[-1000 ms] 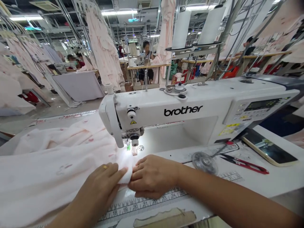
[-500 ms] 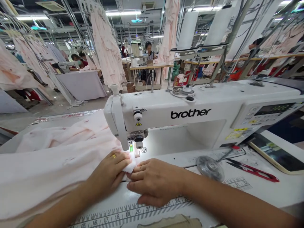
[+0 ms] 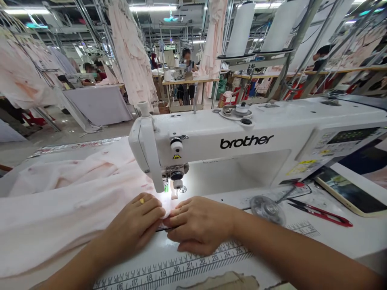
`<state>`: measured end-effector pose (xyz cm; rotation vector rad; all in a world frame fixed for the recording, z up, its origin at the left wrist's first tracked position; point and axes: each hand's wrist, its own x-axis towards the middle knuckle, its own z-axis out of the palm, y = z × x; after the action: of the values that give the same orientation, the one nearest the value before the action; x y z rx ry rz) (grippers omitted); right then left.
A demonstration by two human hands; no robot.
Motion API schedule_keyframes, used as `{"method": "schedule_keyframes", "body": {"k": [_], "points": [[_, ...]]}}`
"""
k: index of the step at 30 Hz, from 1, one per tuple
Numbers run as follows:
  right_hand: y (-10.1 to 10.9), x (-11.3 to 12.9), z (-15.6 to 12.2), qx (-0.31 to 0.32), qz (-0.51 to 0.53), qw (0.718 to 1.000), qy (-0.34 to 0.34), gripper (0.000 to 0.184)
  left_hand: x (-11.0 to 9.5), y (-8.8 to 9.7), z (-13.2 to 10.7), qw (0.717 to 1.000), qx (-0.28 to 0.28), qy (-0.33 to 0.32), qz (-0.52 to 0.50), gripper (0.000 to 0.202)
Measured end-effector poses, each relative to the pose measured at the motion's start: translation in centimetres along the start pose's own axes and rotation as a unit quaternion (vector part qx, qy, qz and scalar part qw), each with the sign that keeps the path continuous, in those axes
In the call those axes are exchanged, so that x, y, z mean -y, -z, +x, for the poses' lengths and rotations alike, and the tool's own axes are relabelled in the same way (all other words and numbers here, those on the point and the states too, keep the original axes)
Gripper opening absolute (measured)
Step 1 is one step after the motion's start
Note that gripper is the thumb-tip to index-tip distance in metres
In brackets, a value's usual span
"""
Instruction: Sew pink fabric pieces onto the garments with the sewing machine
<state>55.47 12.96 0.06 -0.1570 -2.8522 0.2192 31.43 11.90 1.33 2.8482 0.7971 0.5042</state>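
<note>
Pale pink fabric (image 3: 90,197) with small faint marks spreads from the left up to the needle area of a white sewing machine (image 3: 193,129). My left hand (image 3: 142,215), a gold ring on one finger, is closed on the fabric's edge just in front of the presser foot (image 3: 166,187). Close beside it on the right, my right hand (image 3: 196,225) has its fingers bent and pressed together on the same edge. Its fingertips almost meet those of my left hand. The machine's lamp lights the cloth there, and the fingers partly hide the edge.
Thread snips (image 3: 322,212), a phone (image 3: 353,191) and a clear round disc (image 3: 267,210) lie to the right. A printed ruler (image 3: 181,269) runs along the table's front. Thread cones (image 3: 240,30) stand above the machine. Several people work beyond it among hanging garments (image 3: 130,52).
The white fold that stood up between my hands is now flatter and mostly covered. My right hand has shifted slightly up and right. The camera view has moved a little.
</note>
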Motion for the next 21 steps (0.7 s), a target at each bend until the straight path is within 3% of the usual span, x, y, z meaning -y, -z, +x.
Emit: {"method": "schedule_keyframes", "body": {"k": [4, 9, 21], "points": [[0.0, -0.2, -0.2, -0.01, 0.03, 0.999, -0.005, 0.022, -0.1, -0.8, -0.4, 1.0, 0.005, -0.007, 0.028, 0.016], [0.9, -0.9, -0.4, -0.06, 0.013, 0.996, -0.07, 0.034, -0.3, -1.0, -0.3, 0.998, 0.017, -0.007, 0.058, 0.019], [1.1, -0.8, -0.2, -0.021, -0.013, 0.998, -0.053, 0.021, -0.5, -0.6, -0.4, 0.989, -0.036, -0.087, 0.113, 0.017]]}}
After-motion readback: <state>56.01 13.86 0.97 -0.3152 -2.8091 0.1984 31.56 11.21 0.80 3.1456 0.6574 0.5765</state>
